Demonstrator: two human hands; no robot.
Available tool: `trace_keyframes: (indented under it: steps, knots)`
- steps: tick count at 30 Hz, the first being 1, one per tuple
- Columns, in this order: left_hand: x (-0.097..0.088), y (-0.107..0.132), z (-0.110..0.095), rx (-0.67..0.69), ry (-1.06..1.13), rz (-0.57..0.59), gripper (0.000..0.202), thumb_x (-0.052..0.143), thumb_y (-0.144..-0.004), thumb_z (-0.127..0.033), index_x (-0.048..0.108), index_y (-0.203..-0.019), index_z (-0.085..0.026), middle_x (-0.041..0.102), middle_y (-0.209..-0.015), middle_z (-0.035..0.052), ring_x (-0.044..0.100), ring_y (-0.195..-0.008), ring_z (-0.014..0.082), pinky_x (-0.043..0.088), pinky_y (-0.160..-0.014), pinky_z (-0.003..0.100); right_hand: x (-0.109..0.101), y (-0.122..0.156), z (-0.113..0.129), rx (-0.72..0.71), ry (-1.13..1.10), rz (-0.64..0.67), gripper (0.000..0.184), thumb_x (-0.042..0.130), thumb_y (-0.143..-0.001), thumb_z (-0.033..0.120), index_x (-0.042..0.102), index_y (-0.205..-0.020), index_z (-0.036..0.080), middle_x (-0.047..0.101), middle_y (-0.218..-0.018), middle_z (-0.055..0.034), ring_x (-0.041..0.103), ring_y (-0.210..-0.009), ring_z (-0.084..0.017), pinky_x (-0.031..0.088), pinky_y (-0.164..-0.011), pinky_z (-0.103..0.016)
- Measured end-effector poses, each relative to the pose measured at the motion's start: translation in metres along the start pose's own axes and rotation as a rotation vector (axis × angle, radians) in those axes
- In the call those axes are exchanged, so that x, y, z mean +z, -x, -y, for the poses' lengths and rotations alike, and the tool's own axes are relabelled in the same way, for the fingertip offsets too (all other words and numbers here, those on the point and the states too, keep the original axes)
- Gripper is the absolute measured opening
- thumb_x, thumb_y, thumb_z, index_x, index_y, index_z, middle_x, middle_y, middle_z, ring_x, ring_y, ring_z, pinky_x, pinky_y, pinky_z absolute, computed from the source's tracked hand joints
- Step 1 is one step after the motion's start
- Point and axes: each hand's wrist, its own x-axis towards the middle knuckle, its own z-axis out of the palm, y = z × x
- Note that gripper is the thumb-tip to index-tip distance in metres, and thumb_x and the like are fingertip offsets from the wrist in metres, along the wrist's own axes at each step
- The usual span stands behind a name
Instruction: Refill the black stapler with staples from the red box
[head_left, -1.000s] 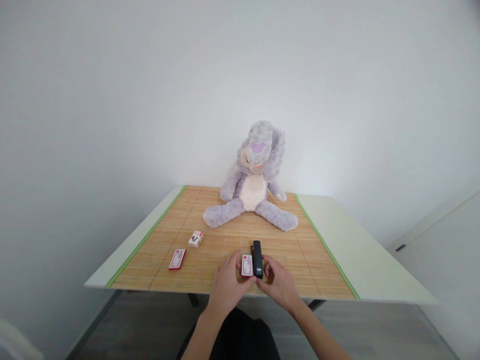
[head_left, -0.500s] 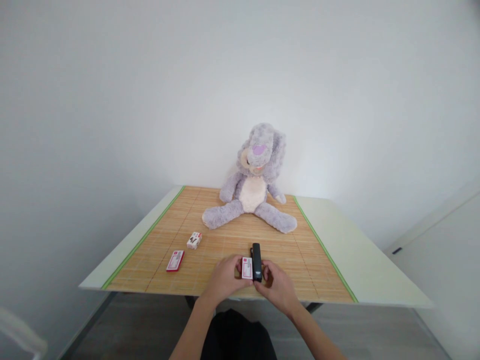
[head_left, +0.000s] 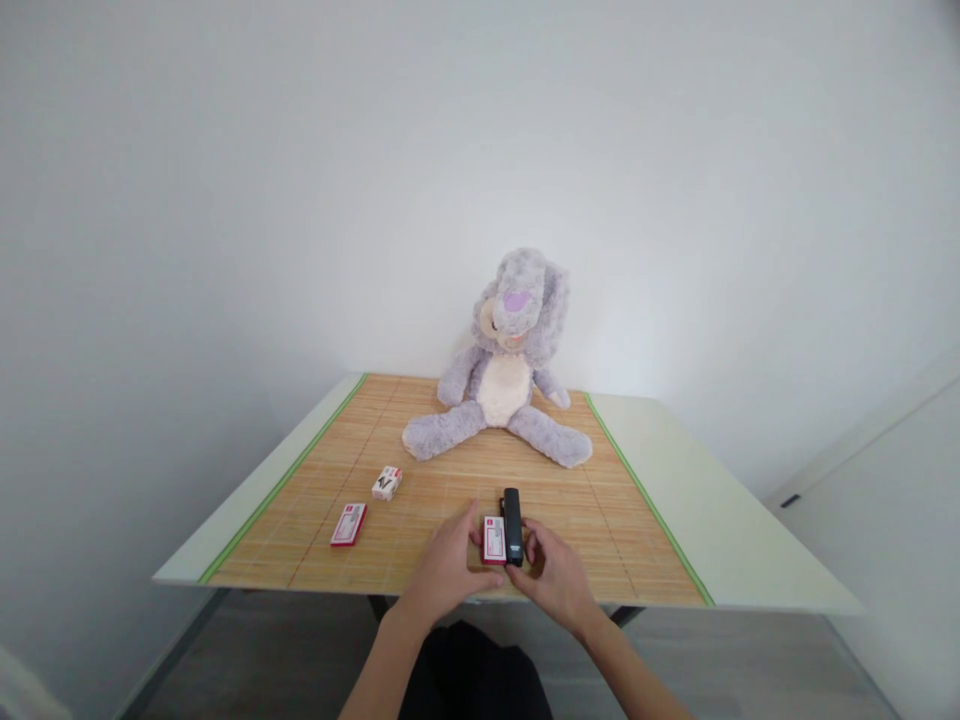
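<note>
A black stapler (head_left: 513, 524) lies on the bamboo mat (head_left: 600, 510) near the table's front edge, with a small red-and-white box (head_left: 493, 539) right beside it on the left. My left hand (head_left: 448, 567) touches the box with its fingertips. My right hand (head_left: 555, 577) rests its fingers against the near end of the stapler. Both hands sit on the mat, close together.
Two more small red-and-white boxes lie to the left: one flat (head_left: 349, 524), one further back (head_left: 387, 483). A grey plush rabbit (head_left: 507, 370) sits at the back against the wall. The white table (head_left: 720, 530) extends past the mat on both sides.
My hands stay at the stapler and box with only slight finger shifts. The view has shifted a little.
</note>
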Motion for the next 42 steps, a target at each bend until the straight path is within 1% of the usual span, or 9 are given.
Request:
trace_keyframes:
  steps: [2, 5, 10, 15, 22, 26, 30, 36, 42]
  knots:
    - [-0.010, 0.008, 0.010, -0.007, -0.016, -0.021, 0.104, 0.088, -0.065, -0.049, 0.038, -0.155, -0.027, 0.066, -0.120, 0.0069, 0.061, -0.113, 0.0282, 0.044, -0.103, 0.040, 0.000, 0.000, -0.001, -0.004, -0.003, 0.002, 0.063, 0.073, -0.075, 0.035, 0.055, -0.134, 0.024, 0.064, -0.084, 0.0028, 0.061, -0.075, -0.018, 0.047, -0.072, -0.030]
    - [-0.040, 0.022, 0.034, -0.024, -0.197, -0.165, 0.082, 0.075, -0.079, -0.045, 0.044, -0.151, -0.026, 0.062, -0.131, 0.0082, 0.055, -0.125, 0.0293, 0.040, -0.111, 0.044, 0.000, 0.001, -0.002, -0.002, 0.003, 0.001, 0.063, 0.073, -0.075, 0.036, 0.056, -0.135, 0.025, 0.064, -0.084, 0.0024, 0.062, -0.076, -0.019, 0.048, -0.072, -0.031]
    - [-0.102, 0.047, 0.091, -0.244, -0.468, -0.433, 0.083, 0.067, -0.081, -0.050, 0.037, -0.155, -0.025, 0.046, -0.155, 0.0100, 0.039, -0.144, 0.0353, 0.029, -0.121, 0.051, 0.000, 0.000, -0.001, 0.022, 0.025, 0.005, 0.060, 0.073, -0.076, 0.038, 0.058, -0.133, 0.025, 0.065, -0.083, 0.0020, 0.062, -0.074, -0.019, 0.047, -0.068, -0.030]
    - [-0.134, 0.055, 0.136, -0.235, -0.411, -0.385, 0.099, 0.064, -0.080, -0.046, 0.018, -0.163, -0.020, 0.042, -0.161, 0.0108, 0.043, -0.145, 0.0318, 0.033, -0.122, 0.046, 0.001, 0.000, 0.000, 0.018, 0.030, -0.007, 0.061, 0.072, -0.076, 0.038, 0.057, -0.133, 0.025, 0.066, -0.084, 0.0010, 0.062, -0.075, -0.020, 0.047, -0.070, -0.031]
    - [-0.151, 0.061, 0.145, -0.170, -0.372, -0.282, 0.073, 0.061, -0.076, -0.038, 0.052, -0.147, -0.022, 0.059, -0.147, 0.0054, 0.053, -0.135, 0.0299, 0.040, -0.118, 0.042, 0.000, 0.001, 0.000, 0.021, 0.022, -0.003, 0.060, 0.072, -0.076, 0.039, 0.058, -0.133, 0.026, 0.065, -0.082, 0.0019, 0.062, -0.074, -0.019, 0.046, -0.068, -0.030]
    - [-0.139, 0.059, 0.119, -0.199, -0.305, -0.296, 0.066, 0.067, -0.074, -0.043, 0.057, -0.137, -0.022, 0.064, -0.137, 0.0073, 0.057, -0.128, 0.0312, 0.044, -0.113, 0.045, 0.000, 0.000, 0.001, 0.013, 0.031, 0.004, 0.056, 0.072, -0.077, 0.038, 0.058, -0.130, 0.026, 0.063, -0.080, 0.0023, 0.060, -0.073, -0.019, 0.045, -0.067, -0.030]
    - [-0.101, 0.045, 0.076, -0.081, -0.116, -0.357, 0.058, 0.065, -0.083, -0.042, 0.054, -0.136, -0.022, 0.062, -0.134, 0.0075, 0.061, -0.120, 0.0261, 0.047, -0.110, 0.043, -0.001, 0.000, 0.003, 0.013, 0.050, 0.009, 0.049, 0.072, -0.077, 0.038, 0.061, -0.123, 0.027, 0.063, -0.079, 0.0023, 0.059, -0.071, -0.019, 0.043, -0.066, -0.029]
    - [-0.036, 0.016, 0.011, 0.070, 0.090, -0.181, 0.061, 0.073, -0.079, -0.026, 0.055, -0.137, -0.026, 0.061, -0.134, 0.0082, 0.059, -0.122, 0.0256, 0.047, -0.110, 0.044, 0.000, 0.000, 0.002, 0.000, 0.040, 0.000, 0.050, 0.072, -0.077, 0.037, 0.059, -0.125, 0.026, 0.062, -0.080, 0.0026, 0.059, -0.073, -0.018, 0.042, -0.067, -0.027]
    - [-0.015, -0.001, -0.014, 0.172, 0.180, -0.083, 0.066, 0.075, -0.074, -0.017, 0.057, -0.136, -0.028, 0.062, -0.132, 0.0072, 0.059, -0.123, 0.0254, 0.046, -0.110, 0.043, 0.002, -0.001, 0.000, -0.020, 0.042, -0.014, 0.049, 0.071, -0.077, 0.036, 0.060, -0.123, 0.025, 0.062, -0.079, 0.0027, 0.058, -0.072, -0.017, 0.042, -0.066, -0.027]
